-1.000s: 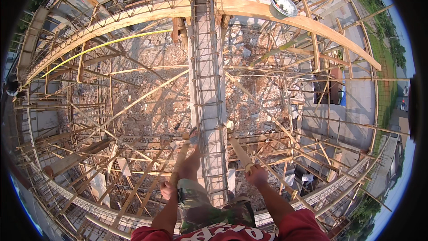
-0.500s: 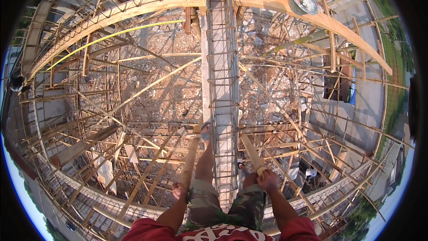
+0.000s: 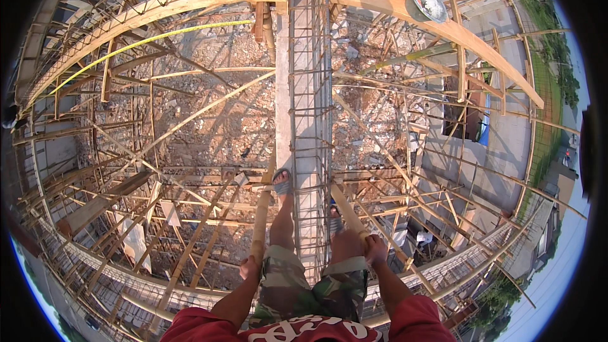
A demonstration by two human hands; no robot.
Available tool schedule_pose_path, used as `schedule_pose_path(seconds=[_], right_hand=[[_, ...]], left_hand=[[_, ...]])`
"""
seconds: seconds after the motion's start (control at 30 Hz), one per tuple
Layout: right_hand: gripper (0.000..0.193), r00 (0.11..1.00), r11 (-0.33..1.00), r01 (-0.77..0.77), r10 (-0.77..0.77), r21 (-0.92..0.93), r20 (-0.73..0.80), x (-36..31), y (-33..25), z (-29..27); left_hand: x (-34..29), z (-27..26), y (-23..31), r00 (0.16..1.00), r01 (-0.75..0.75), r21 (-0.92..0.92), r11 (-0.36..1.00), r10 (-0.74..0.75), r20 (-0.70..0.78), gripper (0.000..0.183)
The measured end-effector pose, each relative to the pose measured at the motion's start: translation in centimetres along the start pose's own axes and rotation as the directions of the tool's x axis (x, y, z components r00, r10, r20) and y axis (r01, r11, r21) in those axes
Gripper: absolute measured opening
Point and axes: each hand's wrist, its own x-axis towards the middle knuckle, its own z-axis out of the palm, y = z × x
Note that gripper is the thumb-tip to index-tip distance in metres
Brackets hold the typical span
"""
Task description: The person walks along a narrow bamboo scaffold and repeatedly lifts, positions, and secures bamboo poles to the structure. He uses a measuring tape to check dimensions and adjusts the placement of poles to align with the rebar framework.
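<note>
My left hand [image 3: 250, 268] is closed round the lower end of a bamboo pole [image 3: 259, 228], beside my left thigh. On the other side, my right hand [image 3: 375, 250] has its fingers curled over a second bamboo pole [image 3: 348, 210], near my right knee. Between the two poles runs a long cage of steel reinforcing bars [image 3: 310, 114] over a narrow concrete-coloured beam bed [image 3: 284, 107]. My left foot [image 3: 282, 181], in a grey sandal, stands at the left edge of this bed. The right foot [image 3: 335, 213] is partly hidden by the bars and my knee.
Far below lies rubble-covered ground [image 3: 209, 120], crossed by wooden props [image 3: 215, 114] and poles. A curved-looking plank [image 3: 183, 5] spans the far side, with a yellow strip [image 3: 152, 40] under it. A basin [image 3: 427, 3] rests on the right-hand plank [image 3: 472, 35].
My right leg has moved forward, bringing the right foot farther along the bars. The whole view has shifted slightly. Both hands stay at the poles.
</note>
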Motion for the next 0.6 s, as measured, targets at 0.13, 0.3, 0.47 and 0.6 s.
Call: schedule_pose_path(seconds=[0.13, 0.3, 0.47, 0.6], right_hand=[[0.027, 0.996, 0.999, -0.033, 0.033, -0.001, 0.080, 0.2, 0.3, -0.2], [0.031, 0.987, 0.998, -0.051, 0.055, -0.030, 0.150, 0.0, 2.6, 1.3], [0.034, 0.982, 0.974, -0.149, 0.126, 0.168, 0.142, 1.6, 4.1, 0.8], [0.037, 0.890, 0.785, -0.452, 0.365, 0.425, 0.272, 7.6, 6.9, -2.4]], left_hand=[[0.3, -0.2, -0.3, 0.998, 0.010, -0.022, 1.000, -0.009, 0.057, 0.056], [-1.0, -0.4, 0.5, 0.998, -0.026, 0.024, 0.999, 0.024, 0.062, 0.060], [0.2, 0.6, -1.4, 0.998, -0.024, -0.027, 0.999, 0.025, 0.055, 0.062], [0.4, 1.4, -1.4, 0.996, -0.041, -0.011, 0.999, 0.041, 0.078, 0.063]])
